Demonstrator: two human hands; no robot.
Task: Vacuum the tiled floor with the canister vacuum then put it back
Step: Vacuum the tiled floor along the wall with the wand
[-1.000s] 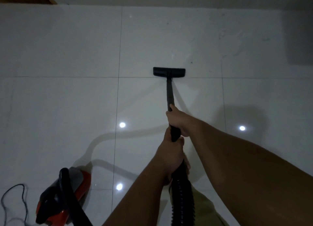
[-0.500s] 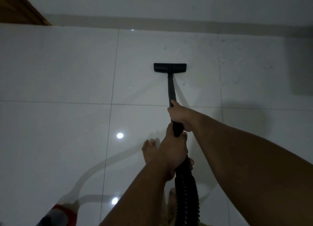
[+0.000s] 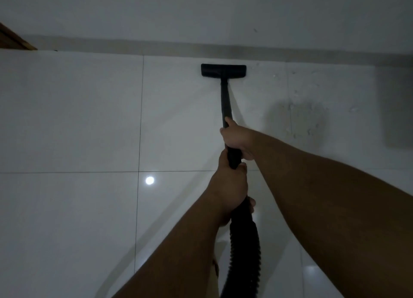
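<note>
Hose [image 3: 244, 248] rises to left hand [image 3: 230, 186], wrapped around its cuff; right hand [image 3: 237, 139], farther along, grips wand [image 3: 225, 101]. Wand's axis runs straight ahead to nozzle [image 3: 223, 70], on floor [image 3: 67, 119] near wall [image 3: 201, 11].

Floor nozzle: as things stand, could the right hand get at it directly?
Probably not without letting go and stepping forward. The right hand grips the wand well short of the floor nozzle, which sits by the skirting. Nothing lies between; the wand's length is what separates them.
</note>
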